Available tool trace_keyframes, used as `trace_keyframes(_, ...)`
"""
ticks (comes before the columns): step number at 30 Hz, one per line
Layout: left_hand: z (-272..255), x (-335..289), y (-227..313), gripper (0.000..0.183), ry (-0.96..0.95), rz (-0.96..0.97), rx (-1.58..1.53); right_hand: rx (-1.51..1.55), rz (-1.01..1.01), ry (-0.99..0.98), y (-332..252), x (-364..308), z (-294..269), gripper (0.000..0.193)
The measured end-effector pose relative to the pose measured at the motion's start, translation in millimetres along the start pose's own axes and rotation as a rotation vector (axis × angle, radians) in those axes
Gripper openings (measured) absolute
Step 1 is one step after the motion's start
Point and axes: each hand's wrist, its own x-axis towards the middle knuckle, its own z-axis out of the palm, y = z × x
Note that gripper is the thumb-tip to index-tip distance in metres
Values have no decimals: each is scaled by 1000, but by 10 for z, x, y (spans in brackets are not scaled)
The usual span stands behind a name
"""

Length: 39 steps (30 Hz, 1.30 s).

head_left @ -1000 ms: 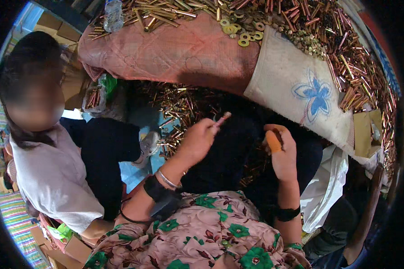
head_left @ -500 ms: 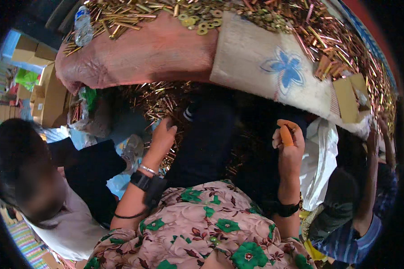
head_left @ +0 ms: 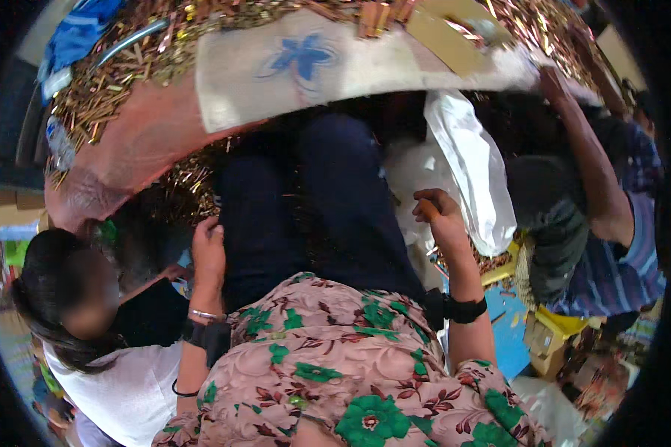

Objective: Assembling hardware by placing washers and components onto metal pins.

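My left hand (head_left: 209,252) is beside my left leg, with thumb and fingers drawn together; anything between them is hidden. Below it are a bangle (head_left: 206,315) and a dark wrist strap (head_left: 207,337). My right hand (head_left: 446,220) hovers by a white plastic sack (head_left: 470,175), fingers bent inward. An orange finger cover (head_left: 427,209) shows on it, and I cannot make out what its fingers hold. Small copper-coloured metal pieces (head_left: 188,182) lie in the dark space beyond my left hand.
Ahead, a reddish sack (head_left: 145,134) and a white cloth with a blue flower (head_left: 231,74) edge a heap of metal pieces (head_left: 89,104). A cardboard piece (head_left: 443,37) and a plastic bottle (head_left: 60,145) rest there. People sit close left (head_left: 119,380) and right (head_left: 596,261).
My view has swung to the right. My right hand is now in front of the white sack, and my left hand is lower, beside my leg. The left co-worker's hand now shows.
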Motion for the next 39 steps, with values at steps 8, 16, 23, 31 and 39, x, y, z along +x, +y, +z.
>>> trace_keyframes(8, 34, 40, -84, 35, 51, 55, 273, -162, 138, -25, 651, -265, -428, 23)
trace_keyframes(16, 40, 87, -103, 37, 40, 144, 457, -125, 197, -197, 716, -385, -471, 27)
trace_keyframes(23, 84, 31, -67, 36, 51, 106, 492, -174, -92, -144, 635, -116, 96, 46)
trace_keyframes(31, 89, -6, -86, 36, 57, 42, 401, -218, 45, 337, 969, 196, -244, 54)
trace_keyframes(39, 123, -148, 116, 33, 78, 108, 401, -102, 48, 261, 977, 74, -157, 44)
